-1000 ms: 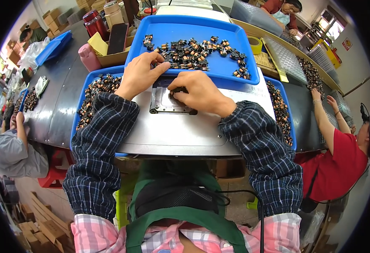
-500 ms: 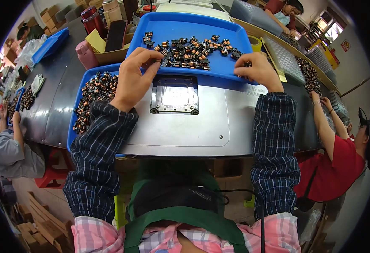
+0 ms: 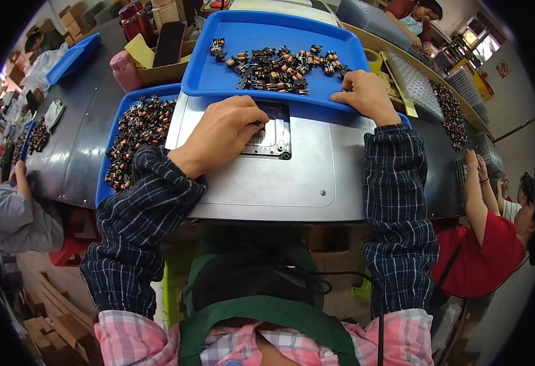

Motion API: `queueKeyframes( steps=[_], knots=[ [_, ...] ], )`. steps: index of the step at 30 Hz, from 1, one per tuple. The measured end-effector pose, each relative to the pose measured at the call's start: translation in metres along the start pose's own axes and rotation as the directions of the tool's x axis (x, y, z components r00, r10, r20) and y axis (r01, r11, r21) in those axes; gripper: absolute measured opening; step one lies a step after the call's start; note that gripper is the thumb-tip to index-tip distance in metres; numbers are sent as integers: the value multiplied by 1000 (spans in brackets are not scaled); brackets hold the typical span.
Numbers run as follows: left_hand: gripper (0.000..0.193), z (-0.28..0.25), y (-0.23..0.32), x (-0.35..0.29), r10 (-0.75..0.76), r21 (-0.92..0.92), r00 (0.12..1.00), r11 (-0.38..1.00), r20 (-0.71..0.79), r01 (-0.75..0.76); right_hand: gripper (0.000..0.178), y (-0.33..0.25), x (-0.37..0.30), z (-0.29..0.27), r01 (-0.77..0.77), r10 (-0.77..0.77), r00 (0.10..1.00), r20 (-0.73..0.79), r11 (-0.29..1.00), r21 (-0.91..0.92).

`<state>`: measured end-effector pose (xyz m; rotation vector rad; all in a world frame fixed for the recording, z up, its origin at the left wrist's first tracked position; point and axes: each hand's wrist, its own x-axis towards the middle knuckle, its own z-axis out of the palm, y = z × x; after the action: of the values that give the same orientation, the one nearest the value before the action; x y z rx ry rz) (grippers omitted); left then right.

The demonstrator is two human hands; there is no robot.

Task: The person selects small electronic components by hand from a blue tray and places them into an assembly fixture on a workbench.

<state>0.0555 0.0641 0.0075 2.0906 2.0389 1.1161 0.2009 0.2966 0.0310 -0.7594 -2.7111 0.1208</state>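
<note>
My left hand (image 3: 224, 131) lies on the grey metal plate (image 3: 292, 183), its curled fingertips pressed together at the left side of a small recessed metal fixture (image 3: 274, 139). Whether they pinch a part is hidden. My right hand (image 3: 365, 94) sits on the front rim of the upper blue tray (image 3: 218, 73), fingers over the edge and thumb out of sight. A loose pile of small dark components (image 3: 276, 64) lies in that tray, just beyond both hands.
A lower blue tray (image 3: 105, 183) under the plate holds copper-wound parts (image 3: 139, 128) on the left. A pink bottle (image 3: 124, 67) and a cardboard box (image 3: 157, 52) stand behind it. A person in red (image 3: 487, 256) works at the right, and another person (image 3: 11, 213) at the left.
My left hand has come back from the pile in the upper tray down to the fixture. My right hand has slid along the tray from its right side to its front rim.
</note>
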Motion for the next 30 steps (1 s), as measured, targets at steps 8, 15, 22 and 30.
queueKeyframes(
  steps=[8,15,22,30],
  knots=[
    [11,-3,2,3,14,77,996,997,83,-21,20,12,-1,-2,-54,60,997,-38,987,150],
    [12,2,-4,3,28,108,996,993,88,-37,21,-47,-15,-2,12,29,999,-42,660,751],
    [13,1,-1,3,102,147,994,983,32,-105,16,-83,-17,20,182,-176,979,-101,549,816],
    [14,-41,-13,-33,-167,65,905,976,-391,208,17,-90,-28,25,384,-387,911,-145,662,644]
  ],
)
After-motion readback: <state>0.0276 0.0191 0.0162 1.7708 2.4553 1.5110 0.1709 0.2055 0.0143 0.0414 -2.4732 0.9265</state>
